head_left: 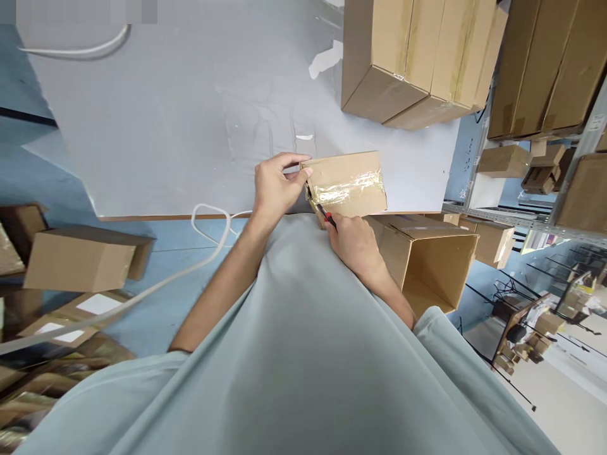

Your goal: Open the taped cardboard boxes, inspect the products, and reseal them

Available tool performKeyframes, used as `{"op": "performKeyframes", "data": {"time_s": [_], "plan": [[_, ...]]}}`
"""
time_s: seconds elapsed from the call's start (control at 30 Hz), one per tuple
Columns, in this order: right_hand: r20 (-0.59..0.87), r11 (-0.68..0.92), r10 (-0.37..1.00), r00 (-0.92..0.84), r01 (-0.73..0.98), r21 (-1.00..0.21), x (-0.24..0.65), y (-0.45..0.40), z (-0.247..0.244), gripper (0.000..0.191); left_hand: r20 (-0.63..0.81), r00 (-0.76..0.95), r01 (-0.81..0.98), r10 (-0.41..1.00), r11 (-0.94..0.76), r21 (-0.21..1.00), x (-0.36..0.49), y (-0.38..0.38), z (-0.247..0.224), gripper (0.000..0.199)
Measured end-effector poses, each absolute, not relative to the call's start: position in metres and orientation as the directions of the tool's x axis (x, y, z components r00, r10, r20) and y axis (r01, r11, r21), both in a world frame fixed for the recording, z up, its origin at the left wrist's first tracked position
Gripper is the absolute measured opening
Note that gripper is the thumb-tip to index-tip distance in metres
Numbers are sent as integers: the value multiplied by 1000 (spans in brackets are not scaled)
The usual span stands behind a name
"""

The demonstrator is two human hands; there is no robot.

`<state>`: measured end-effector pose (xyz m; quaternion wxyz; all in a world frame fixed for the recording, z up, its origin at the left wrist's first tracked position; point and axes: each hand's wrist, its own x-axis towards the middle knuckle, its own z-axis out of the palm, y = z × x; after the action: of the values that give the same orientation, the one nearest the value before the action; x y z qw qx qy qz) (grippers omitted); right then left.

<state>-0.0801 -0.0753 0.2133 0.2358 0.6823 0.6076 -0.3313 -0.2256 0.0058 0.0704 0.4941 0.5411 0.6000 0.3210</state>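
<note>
A small cardboard box [348,170] with shiny clear tape along it lies at the table's front edge, close to my body. My left hand [277,186] pinches the box's left top corner between thumb and fingers. In my right hand [355,246] is a red and black cutter [328,217], its tip against the box's lower left edge by the tape. The fingers of my right hand are wrapped round the cutter's handle. Whatever is inside the box is hidden.
Large taped boxes [417,57] stand at the table's [165,126] back right. An open box [439,265] sits below the front edge at right. A white cable [190,268] loops at left, near floor boxes [78,259]. Shelves [545,215] with boxes stand far right.
</note>
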Motion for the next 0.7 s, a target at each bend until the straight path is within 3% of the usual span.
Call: {"op": "performKeyframes", "data": {"time_s": [0.7], "plan": [[-716,-189,693,91,980,-58,-105,-56,202,38,-257,90,327,962,215,920,-225,10,68,27]]}}
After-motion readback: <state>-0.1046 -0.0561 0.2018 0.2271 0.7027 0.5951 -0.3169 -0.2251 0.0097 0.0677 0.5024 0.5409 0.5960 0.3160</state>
